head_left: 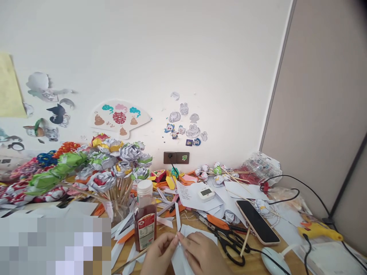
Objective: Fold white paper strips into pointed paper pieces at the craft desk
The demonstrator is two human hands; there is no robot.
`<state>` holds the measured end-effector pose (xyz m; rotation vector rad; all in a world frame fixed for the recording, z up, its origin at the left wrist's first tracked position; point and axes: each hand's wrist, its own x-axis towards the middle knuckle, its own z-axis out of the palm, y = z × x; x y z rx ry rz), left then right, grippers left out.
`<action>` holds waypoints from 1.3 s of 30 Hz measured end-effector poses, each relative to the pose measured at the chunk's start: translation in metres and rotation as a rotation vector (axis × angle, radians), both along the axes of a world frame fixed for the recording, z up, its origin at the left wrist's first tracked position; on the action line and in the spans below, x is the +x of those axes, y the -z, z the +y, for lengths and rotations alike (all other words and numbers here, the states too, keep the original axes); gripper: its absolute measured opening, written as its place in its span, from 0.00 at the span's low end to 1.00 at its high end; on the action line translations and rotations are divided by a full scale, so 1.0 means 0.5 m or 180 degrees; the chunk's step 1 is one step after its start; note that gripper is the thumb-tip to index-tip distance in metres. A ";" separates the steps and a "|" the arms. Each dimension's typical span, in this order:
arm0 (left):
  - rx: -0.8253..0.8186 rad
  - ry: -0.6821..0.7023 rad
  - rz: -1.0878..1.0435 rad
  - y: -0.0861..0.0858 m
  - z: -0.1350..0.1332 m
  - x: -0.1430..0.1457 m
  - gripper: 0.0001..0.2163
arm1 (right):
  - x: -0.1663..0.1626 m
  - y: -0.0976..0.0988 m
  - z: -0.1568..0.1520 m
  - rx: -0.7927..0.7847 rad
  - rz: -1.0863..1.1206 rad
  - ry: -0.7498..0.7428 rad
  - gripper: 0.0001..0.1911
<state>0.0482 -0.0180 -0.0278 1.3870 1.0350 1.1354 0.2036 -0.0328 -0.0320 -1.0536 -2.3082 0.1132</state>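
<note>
A: Listing hands: what held what?

B: Item one: the left hand [159, 254] and right hand [202, 255] both pinched one folded white paper [195, 231] between them, low at the near edge of the counter [252, 265]. Its long axis ran away from the person. Bottle [145, 219] stood just left, scissors [229, 241] just right; open room was scant.

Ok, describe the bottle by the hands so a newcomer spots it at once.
On the desk, find the jar of paper flowers. Just right of it, above the left hand pinching white paper, stands the bottle: white cap, reddish-brown liquid, red label, unlike the flat scraps around it.
</note>
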 end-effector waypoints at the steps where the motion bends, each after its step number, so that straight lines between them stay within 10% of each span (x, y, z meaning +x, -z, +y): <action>1: 0.0039 0.0024 0.0054 -0.002 -0.001 0.000 0.14 | 0.000 -0.003 -0.002 -0.0115 0.0232 -0.0011 0.20; 13: 0.0299 0.0034 0.0412 0.008 -0.006 0.007 0.08 | -0.014 0.006 0.003 -0.0821 0.1513 0.0578 0.06; 39: 0.0064 0.0273 0.0857 0.005 -0.013 0.014 0.15 | -0.019 0.015 0.008 -0.0997 0.1401 0.0570 0.07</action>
